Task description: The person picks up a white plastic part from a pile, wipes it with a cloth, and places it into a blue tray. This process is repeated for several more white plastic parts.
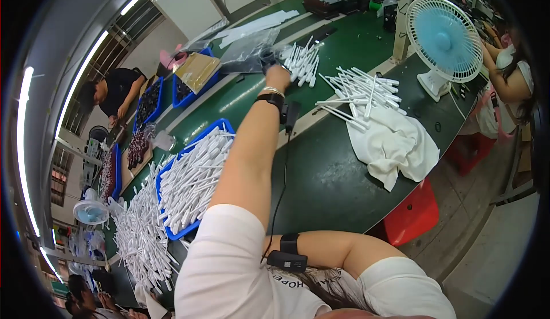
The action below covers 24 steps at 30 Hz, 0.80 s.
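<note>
Green matting is covering the long table [338, 176] I am leaning across. I am stretching my left hand [278, 77] far out to a clear plastic bag [249, 52] at the far side, right beside a small heap of white plastic sticks [302, 62]; the fingers are curling over the bag's edge, though I cannot tell how firmly they are closing on it. My right hand is tucking in against my body, hidden behind my left arm, so its grip is not showing. I am counting three more gatherings of white sticks: one loose pile [358, 93] lying on a white cloth [392, 144], one blue tray [195, 178] filled with them, and one big spill [140, 233] beside that tray. One pale blue desk fan [446, 41] is standing at the table's right end. Another person [112, 93] in black is working at the far left.
</note>
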{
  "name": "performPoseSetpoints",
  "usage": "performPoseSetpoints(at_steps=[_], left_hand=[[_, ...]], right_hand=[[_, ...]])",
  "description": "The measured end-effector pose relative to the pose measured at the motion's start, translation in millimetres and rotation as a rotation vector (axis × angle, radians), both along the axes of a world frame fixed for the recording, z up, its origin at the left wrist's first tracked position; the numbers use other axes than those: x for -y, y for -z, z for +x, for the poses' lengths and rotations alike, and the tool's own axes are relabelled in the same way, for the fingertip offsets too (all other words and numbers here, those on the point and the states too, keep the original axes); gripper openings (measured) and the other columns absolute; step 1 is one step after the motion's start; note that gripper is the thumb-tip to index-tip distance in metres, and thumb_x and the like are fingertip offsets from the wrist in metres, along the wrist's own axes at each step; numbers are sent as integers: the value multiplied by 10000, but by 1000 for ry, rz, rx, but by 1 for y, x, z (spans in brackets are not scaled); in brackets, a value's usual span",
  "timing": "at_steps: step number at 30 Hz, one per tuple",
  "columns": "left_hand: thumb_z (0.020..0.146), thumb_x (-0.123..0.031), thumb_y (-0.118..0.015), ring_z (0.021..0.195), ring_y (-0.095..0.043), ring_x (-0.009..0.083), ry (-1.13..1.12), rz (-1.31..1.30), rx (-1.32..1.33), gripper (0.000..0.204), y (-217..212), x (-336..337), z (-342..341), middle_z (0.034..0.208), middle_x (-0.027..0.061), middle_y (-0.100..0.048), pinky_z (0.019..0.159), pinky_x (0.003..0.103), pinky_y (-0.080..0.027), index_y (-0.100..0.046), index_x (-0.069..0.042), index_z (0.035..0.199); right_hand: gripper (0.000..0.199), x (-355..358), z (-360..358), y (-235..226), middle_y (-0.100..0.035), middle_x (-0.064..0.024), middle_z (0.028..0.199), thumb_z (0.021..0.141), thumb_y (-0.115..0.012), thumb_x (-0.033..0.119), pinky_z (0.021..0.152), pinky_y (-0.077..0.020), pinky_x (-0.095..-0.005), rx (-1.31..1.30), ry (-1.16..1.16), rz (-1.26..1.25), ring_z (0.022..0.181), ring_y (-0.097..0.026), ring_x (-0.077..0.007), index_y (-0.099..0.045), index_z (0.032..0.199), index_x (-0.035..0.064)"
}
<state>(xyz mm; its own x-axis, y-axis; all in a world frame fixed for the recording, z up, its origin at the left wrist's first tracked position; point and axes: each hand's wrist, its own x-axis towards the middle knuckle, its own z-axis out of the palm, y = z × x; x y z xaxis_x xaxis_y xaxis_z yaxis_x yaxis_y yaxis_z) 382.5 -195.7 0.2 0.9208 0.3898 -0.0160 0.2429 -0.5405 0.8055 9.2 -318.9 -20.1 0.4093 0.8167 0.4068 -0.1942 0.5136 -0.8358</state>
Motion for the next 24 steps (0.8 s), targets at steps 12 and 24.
performPoseSetpoints(at_steps=[12,24], left_hand=[[798,-107,-581,794,-599,188,599,-709,61,191,-160,40,-364,863,120,-602,739,295,-472,-559,39,920],[803,-133,-555,608,-576,133,-665,-245,112,180,2,-104,-646,737,79,-606,555,251,-467,-573,15,904]], right_hand=[[140,-74,-8,-17,-567,-52,880,801,-542,108,712,-435,-280,-389,-516,-330,797,-516,-116,-561,923,42],[283,-54,-32,18,-521,-56,1016,790,-570,116,811,-406,-271,-132,-608,-482,911,-488,-131,-506,1054,36]])
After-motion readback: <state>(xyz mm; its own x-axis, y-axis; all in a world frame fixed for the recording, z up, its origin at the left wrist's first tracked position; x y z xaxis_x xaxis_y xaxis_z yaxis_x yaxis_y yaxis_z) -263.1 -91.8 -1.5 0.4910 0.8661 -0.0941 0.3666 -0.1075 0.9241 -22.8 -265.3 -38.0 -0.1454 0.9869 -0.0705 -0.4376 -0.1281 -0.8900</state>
